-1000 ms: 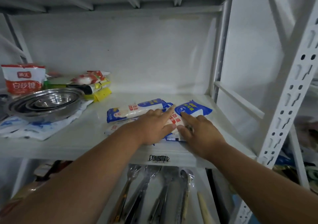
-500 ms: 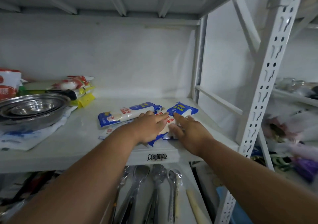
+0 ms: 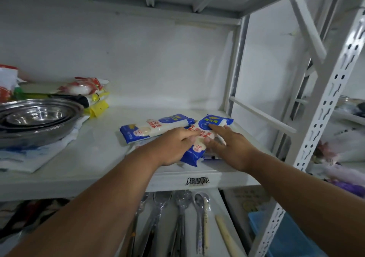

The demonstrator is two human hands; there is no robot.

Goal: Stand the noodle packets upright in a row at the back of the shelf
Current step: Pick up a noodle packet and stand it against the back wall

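Blue and white noodle packets lie flat on the white shelf [image 3: 98, 168]. One packet [image 3: 158, 127] lies crosswise behind my hands. A second packet [image 3: 203, 136] points toward the back right, and both hands are on it. My left hand [image 3: 173, 146] grips its near half from the left. My right hand [image 3: 229, 146] rests on its right side, index finger stretched onto the blue top end. At least one more packet lies underneath, mostly hidden by my hands.
Stacked steel bowls [image 3: 35, 120] sit on a plastic bag at the left. Behind them lies a pile of food packets [image 3: 79, 92]. A perforated white upright [image 3: 331, 98] stands at the right. Wrapped ladles [image 3: 181, 223] lie on the shelf below.
My left hand has closed around the near half of the top packet, whose near end now shows lifted off the pile. The camera view shifted slightly.
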